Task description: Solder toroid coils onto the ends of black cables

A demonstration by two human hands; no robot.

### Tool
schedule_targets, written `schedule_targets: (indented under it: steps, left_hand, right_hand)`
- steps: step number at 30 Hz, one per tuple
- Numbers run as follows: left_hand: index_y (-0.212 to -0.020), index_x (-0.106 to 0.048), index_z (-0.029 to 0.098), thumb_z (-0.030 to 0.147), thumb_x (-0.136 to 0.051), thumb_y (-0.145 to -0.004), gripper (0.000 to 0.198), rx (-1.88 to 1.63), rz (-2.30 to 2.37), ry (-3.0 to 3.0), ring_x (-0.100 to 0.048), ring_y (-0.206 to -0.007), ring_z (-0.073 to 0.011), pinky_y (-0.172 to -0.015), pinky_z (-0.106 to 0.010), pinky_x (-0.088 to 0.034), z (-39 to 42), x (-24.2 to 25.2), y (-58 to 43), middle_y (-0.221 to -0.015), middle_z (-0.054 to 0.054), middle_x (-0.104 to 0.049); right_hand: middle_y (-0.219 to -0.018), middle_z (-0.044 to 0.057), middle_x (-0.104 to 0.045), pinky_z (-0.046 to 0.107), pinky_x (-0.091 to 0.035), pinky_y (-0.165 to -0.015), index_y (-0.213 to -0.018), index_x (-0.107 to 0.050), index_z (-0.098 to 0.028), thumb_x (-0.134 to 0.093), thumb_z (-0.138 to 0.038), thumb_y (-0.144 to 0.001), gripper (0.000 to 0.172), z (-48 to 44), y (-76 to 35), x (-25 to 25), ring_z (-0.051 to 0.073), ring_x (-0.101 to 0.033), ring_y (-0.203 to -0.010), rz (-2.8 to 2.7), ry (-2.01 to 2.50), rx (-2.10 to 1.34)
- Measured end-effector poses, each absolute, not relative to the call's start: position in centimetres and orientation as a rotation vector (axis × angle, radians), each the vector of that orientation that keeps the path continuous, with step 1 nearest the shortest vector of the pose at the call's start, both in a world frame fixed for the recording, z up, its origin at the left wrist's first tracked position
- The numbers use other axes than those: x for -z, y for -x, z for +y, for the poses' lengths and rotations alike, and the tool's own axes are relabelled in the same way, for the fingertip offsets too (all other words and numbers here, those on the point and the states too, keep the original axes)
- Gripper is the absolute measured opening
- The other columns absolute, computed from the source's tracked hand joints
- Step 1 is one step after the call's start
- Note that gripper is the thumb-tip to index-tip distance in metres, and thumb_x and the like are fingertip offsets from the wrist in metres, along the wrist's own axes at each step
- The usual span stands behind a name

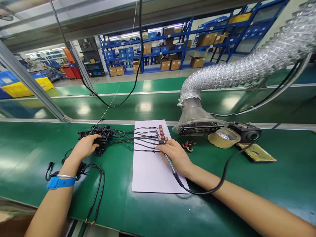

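Observation:
My right hand [176,154] is closed around the handle of a soldering iron [170,163], its tip pointing up and left over a white board [153,174]. Small copper-wound ring coils [161,131] lie in a row by the tip, near the ends of several black leads on the board. My left hand [86,146] rests at the left side of a tangled bundle of black cables [105,133], fingers curled over it; its fingertips are partly hidden among the cables. A thin solder-like wire [107,108] runs from above down to this hand.
More ring coils [189,145] lie right of the board. A fume hood [197,120] with a silver duct [222,77] stands behind, beside a tan cup [224,137], a black device [247,131] and a yellow sponge tray [258,153]. Loose cables [98,187] reach the green bench's front edge.

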State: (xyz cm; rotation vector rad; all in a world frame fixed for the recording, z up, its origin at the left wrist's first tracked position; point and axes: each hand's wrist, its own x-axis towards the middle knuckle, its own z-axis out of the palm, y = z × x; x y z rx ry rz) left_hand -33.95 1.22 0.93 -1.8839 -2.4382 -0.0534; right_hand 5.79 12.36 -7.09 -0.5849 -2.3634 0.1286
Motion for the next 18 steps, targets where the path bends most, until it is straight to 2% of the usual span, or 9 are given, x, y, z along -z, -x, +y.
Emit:
schedule_targets:
  steps: [3,6,9,11,15,18]
  left_hand:
    - [-0.121,-0.061,0.021,0.02,-0.045,-0.08,0.043,0.097,-2.442,1.861,-0.063,-0.065,-0.0217,-0.06,-0.027,-0.043,0.6,-2.0,32.5,-0.066,0.0,-0.066]
    - [-0.113,-0.063,0.021,0.026,-0.044,-0.086,0.034,0.324,-2.441,1.785,-0.06,-0.06,-0.0199,-0.057,-0.027,-0.041,0.3,-3.4,28.4,-0.057,0.002,-0.058]
    - [-0.104,-0.067,0.023,0.031,-0.047,-0.088,0.027,0.444,-2.454,1.964,-0.061,-0.06,-0.0181,-0.059,-0.027,-0.042,1.3,-3.7,22.4,-0.063,0.001,-0.064]
    - [-0.103,-0.069,0.023,0.028,-0.047,-0.089,0.027,0.349,-2.383,2.248,-0.065,-0.069,-0.0195,-0.064,-0.028,-0.045,2.6,-2.8,18.5,-0.076,-0.002,-0.071]
    - [-0.106,-0.071,0.027,0.029,-0.054,-0.087,0.026,0.295,-2.329,2.364,-0.068,-0.091,-0.0242,-0.075,-0.03,-0.049,5.9,0.2,13.5,-0.098,-0.005,-0.074]
    - [-0.105,-0.072,0.028,0.032,-0.059,-0.085,0.024,0.27,-2.323,2.39,-0.069,-0.09,-0.0245,-0.075,-0.03,-0.05,7.5,1.7,12.6,-0.096,-0.004,-0.075]
  right_hand:
    - [-0.072,0.003,-0.06,0.035,-0.042,-0.074,-0.103,-0.064,-0.02,-0.053,-0.012,-0.085,0.023,12.3,-6.1,6.9,0.022,-0.05,-0.08,-2.348,0.576,-0.172]
    - [-0.075,0.003,-0.061,0.035,-0.044,-0.075,-0.104,-0.062,-0.02,-0.058,-0.014,-0.08,0.025,12.0,-6.6,6.5,0.022,-0.049,-0.081,-2.317,0.576,-0.221]
    - [-0.077,0.004,-0.062,0.035,-0.045,-0.075,-0.103,-0.06,-0.02,-0.059,-0.016,-0.081,0.023,12.0,-6.7,6.1,0.022,-0.049,-0.081,-2.277,0.613,-0.261]
    - [-0.078,0.005,-0.062,0.035,-0.045,-0.074,-0.104,-0.059,-0.02,-0.056,-0.013,-0.08,0.025,12.1,-6.6,5.8,0.022,-0.05,-0.082,-2.265,0.659,-0.276]
    - [-0.08,0.005,-0.063,0.035,-0.043,-0.073,-0.105,-0.058,-0.023,-0.054,-0.006,-0.075,0.035,12.5,-6.0,5.4,0.024,-0.051,-0.087,-2.284,0.75,-0.289]
    - [-0.079,0.004,-0.062,0.034,-0.04,-0.072,-0.102,-0.058,-0.024,-0.053,-0.006,-0.072,0.036,12.8,-5.6,5.3,0.025,-0.053,-0.089,-2.303,0.811,-0.299]
